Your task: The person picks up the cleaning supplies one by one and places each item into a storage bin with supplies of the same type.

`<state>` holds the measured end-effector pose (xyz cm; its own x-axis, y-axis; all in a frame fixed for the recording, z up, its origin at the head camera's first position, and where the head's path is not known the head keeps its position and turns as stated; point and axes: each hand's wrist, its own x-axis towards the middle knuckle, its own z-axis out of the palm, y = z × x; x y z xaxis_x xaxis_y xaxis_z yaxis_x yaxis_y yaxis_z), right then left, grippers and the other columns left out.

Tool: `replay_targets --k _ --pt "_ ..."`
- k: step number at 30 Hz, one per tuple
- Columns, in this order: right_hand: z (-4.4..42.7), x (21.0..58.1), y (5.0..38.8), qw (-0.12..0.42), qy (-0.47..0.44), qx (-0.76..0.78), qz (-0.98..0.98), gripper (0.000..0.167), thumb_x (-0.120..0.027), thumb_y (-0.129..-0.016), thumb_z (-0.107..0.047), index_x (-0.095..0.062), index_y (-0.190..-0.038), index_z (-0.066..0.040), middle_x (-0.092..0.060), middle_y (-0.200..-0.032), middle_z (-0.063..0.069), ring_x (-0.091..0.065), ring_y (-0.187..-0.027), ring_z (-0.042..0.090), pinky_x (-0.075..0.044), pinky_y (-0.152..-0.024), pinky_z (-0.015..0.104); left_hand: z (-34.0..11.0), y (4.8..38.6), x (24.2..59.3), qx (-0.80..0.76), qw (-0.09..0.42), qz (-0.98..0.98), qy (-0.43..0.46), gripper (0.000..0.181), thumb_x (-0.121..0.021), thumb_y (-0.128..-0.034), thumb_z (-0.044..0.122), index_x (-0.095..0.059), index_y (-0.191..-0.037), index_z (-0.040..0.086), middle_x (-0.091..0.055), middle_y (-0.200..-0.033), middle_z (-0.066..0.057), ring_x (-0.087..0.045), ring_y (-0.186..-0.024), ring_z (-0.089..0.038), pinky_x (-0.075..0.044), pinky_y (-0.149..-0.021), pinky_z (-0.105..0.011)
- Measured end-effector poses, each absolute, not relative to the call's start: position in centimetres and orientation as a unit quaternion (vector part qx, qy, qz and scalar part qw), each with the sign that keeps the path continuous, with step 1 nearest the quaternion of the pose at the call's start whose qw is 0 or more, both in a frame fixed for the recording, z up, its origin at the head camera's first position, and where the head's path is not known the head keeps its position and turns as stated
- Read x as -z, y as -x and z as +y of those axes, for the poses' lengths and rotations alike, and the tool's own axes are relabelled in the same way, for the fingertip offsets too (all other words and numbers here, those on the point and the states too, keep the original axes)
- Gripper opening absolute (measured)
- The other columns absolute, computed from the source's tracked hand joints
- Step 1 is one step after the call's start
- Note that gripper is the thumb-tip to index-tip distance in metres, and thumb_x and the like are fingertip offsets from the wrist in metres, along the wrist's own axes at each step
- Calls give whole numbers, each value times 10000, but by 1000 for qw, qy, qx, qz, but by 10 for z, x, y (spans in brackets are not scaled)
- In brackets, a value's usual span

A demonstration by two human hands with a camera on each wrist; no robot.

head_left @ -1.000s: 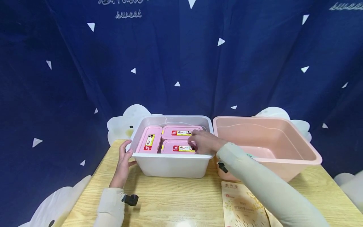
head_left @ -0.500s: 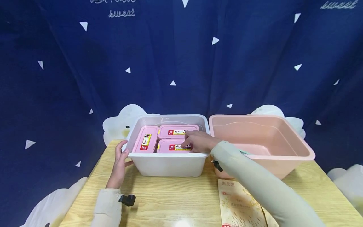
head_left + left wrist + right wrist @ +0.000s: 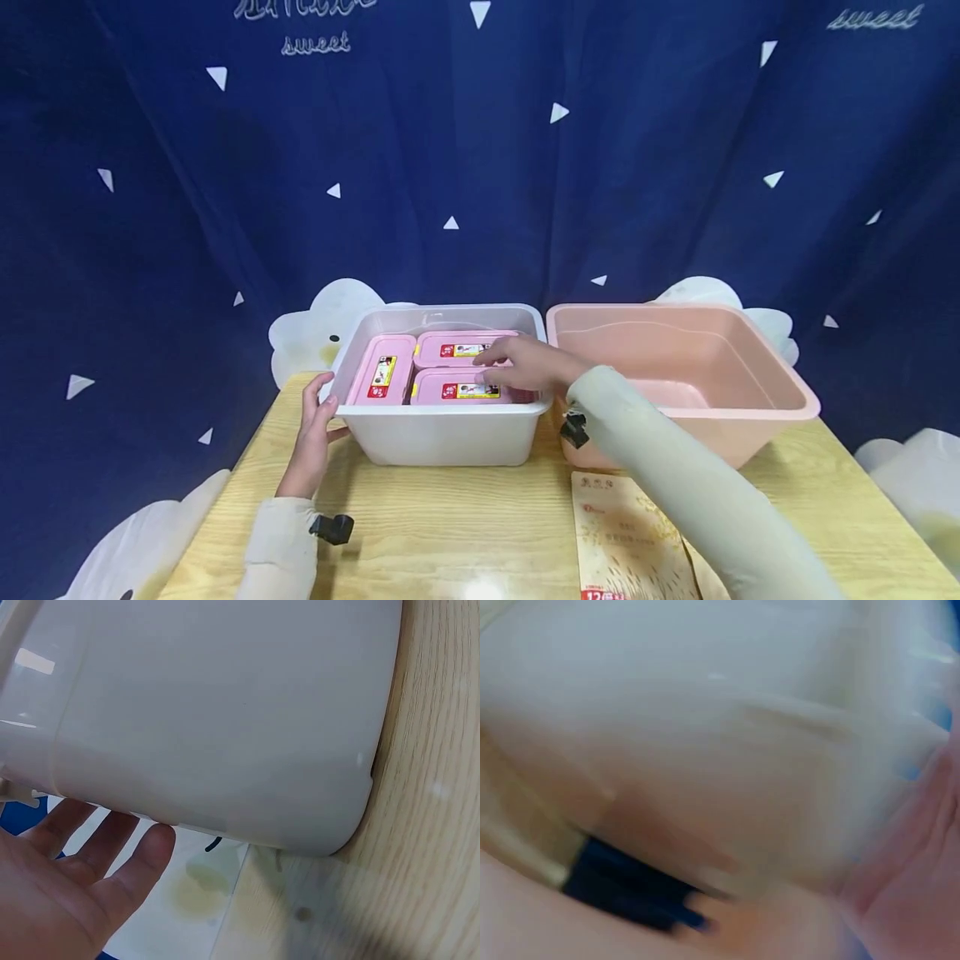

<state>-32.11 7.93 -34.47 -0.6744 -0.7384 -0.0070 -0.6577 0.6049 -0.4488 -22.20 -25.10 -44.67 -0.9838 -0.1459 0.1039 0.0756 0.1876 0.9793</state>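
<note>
A white plastic tub (image 3: 438, 437) holds pink-lidded boxes with red and yellow labels. One box (image 3: 365, 382) lies lengthwise at the left; a back box (image 3: 429, 352) and a front box (image 3: 427, 387) lie crosswise beside it. My right hand (image 3: 534, 367) is over the right part of these two, fingertips at their labels; whether it touches the lids I cannot tell. The right wrist view is blurred. At the tub's left end, my left hand (image 3: 309, 446) rests against the outer wall. Its fingers (image 3: 124, 881) lie against that wall in the left wrist view.
Right of the white tub stands a larger peach tub (image 3: 757, 415), partly behind my right sleeve. Printed tan packets (image 3: 626, 537) lie at the front right of the wooden table (image 3: 450, 517). A dark blue curtain (image 3: 412, 150) hangs behind.
My right hand has shifted left over the lids, and its fingers have straightened. The left hand stays at the tub's end. The whole view has drifted slightly.
</note>
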Motion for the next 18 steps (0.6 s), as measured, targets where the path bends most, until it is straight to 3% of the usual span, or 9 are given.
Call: replay_targets --k 6,9,13,18 --pt "114 314 286 59 391 312 864 382 -657 -949 -256 -650 -1309 -130 -662 -1296 81 -626 -1082 242 -514 -966 455 -251 223 450 641 88 -762 -23 517 -230 -1065 356 -115 -1554 233 -210 -1574 -96 -411 -1135 -69 -420 -912 -394" --pt "136 309 262 17 412 340 845 364 -667 -944 -203 -650 -1298 -119 -660 -1309 64 -621 -1149 213 -515 -992 426 -251 223 450 644 88 -759 -17 516 -231 -1065 361 -118 -1551 228 -224 -1557 -86 -422 -1120 -50 -415 -914 -392" --pt "172 318 229 -43 452 340 824 349 -667 -935 -127 -647 -1281 -88 -687 -1267 51 -642 -1134 163 -547 -938 359 -250 222 449 643 90 -761 -17 518 -235 -1066 355 -123 -1553 221 -221 -1560 -86 -421 -1104 -43 -424 -905 -391" --pt "227 345 192 -124 431 326 832 398 -697 -883 -29 -659 -1249 -179 -703 -1204 -51 -633 -1108 48 -542 -889 249 -252 221 447 626 86 -775 -9 518 -236 -1072 343 -113 -1558 211 -224 -1574 -129 -449 -1079 7 -450 -897 -401"
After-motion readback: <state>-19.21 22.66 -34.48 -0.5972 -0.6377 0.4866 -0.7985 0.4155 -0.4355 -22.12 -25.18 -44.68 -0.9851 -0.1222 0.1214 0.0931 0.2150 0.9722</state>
